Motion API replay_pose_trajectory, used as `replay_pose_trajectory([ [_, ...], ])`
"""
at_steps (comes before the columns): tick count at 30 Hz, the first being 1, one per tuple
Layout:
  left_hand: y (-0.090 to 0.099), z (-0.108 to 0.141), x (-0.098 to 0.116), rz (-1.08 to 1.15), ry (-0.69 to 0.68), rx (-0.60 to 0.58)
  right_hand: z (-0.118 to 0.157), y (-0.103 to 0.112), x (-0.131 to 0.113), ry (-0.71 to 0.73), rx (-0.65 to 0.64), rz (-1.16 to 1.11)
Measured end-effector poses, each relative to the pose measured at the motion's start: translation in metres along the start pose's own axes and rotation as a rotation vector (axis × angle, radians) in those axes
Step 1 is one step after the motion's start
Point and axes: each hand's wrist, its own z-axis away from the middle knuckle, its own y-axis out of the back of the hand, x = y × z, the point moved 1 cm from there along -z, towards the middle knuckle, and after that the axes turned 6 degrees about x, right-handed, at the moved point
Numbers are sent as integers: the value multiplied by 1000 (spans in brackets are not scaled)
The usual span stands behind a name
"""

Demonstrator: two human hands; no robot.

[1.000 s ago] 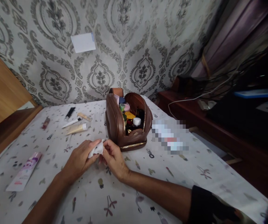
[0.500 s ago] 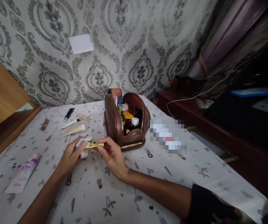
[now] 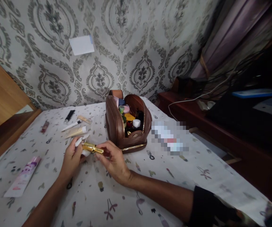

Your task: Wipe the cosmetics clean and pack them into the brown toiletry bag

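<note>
My right hand (image 3: 113, 162) pinches the slim end of a small shiny gold cosmetic bottle (image 3: 89, 147), which lies nearly level between my hands. My left hand (image 3: 72, 156) is closed on a crumpled white tissue (image 3: 81, 140), pressed against the bottle's wider end. Just beyond my right hand stands a brown leather toiletry bag (image 3: 115, 126), unzipped at the top. Inside it, a white-capped bottle (image 3: 136, 123) and several other small containers show. Beyond my left hand lies a cream tube (image 3: 75, 131) with a white cap.
A white pen-like stick (image 3: 71, 125), a black tube (image 3: 69, 116) and a beige tube (image 3: 84, 119) lie farther back on the patterned sheet (image 3: 90, 195). A pink-and-white tube (image 3: 23, 178) rests at left, near a small reddish tube (image 3: 45, 126). A blurred-out item (image 3: 167, 137) lies right of the bag.
The gold bottle has turned slightly, its right end dipping, and more of its wide end shows. The tissue has shifted in my left hand. The bag and the tubes stay put.
</note>
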Motion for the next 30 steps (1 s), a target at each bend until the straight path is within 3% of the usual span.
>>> replay_pose_trajectory([
  [4,1,4,-3,-188,-114,59,-1,5,-4,109,-37,103],
  [10,-4,11,3,-281,-178,36,-1,5,-7,204,-57,196],
  [17,-12,18,4,-255,-243,-112,-3,6,-1,178,-17,204],
  [24,-11,14,1,-109,-134,-171,-3,6,3,146,-50,153],
  [30,-8,16,11,-47,-45,-187,-1,3,9,126,-95,120],
])
